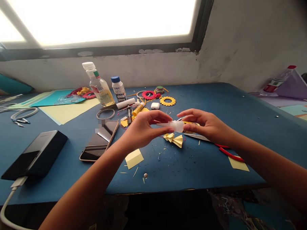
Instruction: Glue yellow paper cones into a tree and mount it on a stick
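Note:
Both my hands hover over the blue table point(245, 124) and hold one small whitish tube point(174, 125) between them. My left hand point(141, 129) pinches its left end, and my right hand point(207, 124) grips its right end. Just below the tube lies a folded yellow paper fan point(175, 139). Red-handled scissors point(227, 151) lie under my right wrist, their blades partly hidden by the hand.
A phone point(100, 141) and a black power bank point(35, 154) with a white cable lie at left. At the back stand two bottles point(100, 86), a glue stick point(125, 103), red and yellow paper rings point(167, 100) and paper sheets point(67, 111). Yellow scraps point(134, 158) lie near the front edge.

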`<state>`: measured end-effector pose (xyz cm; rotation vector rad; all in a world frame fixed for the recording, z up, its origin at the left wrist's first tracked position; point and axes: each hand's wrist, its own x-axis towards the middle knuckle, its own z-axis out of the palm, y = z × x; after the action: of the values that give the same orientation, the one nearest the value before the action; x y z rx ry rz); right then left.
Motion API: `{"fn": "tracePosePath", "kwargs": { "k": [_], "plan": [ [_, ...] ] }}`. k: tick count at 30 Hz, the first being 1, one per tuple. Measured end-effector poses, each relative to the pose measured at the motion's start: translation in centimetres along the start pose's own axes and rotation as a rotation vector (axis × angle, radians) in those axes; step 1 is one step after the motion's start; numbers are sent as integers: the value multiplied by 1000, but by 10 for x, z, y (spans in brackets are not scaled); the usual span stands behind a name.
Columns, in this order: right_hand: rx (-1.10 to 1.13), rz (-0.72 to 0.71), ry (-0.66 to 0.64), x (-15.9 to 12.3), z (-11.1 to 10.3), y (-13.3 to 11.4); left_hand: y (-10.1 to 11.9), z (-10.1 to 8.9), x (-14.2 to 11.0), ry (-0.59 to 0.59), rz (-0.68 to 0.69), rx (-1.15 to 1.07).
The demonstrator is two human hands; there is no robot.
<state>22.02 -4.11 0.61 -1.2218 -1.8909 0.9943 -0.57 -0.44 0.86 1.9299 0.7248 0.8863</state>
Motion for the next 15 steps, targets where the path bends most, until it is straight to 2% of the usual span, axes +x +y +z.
{"fn": "tracePosePath", "kwargs": {
  "k": [2, 4, 7, 10, 12, 15],
  "plan": [
    [117, 68, -79, 1, -1, 1, 1, 1, -1, -25, 130, 49],
    [173, 93, -98, 2, -1, 0, 2, 1, -1, -5, 196, 119],
    [160, 88, -71, 3, -3, -1, 3, 1, 0, 66, 70, 175],
    [57, 71, -48, 3, -6, -4, 1, 2, 0, 11, -50, 213],
    [-8, 56, -32, 5, -9, -7, -1, 5, -1, 3, -4, 250],
    [-135, 83, -34, 10, -13, -17, -4, 11, -2, 87, 162, 386]
  ]
}}
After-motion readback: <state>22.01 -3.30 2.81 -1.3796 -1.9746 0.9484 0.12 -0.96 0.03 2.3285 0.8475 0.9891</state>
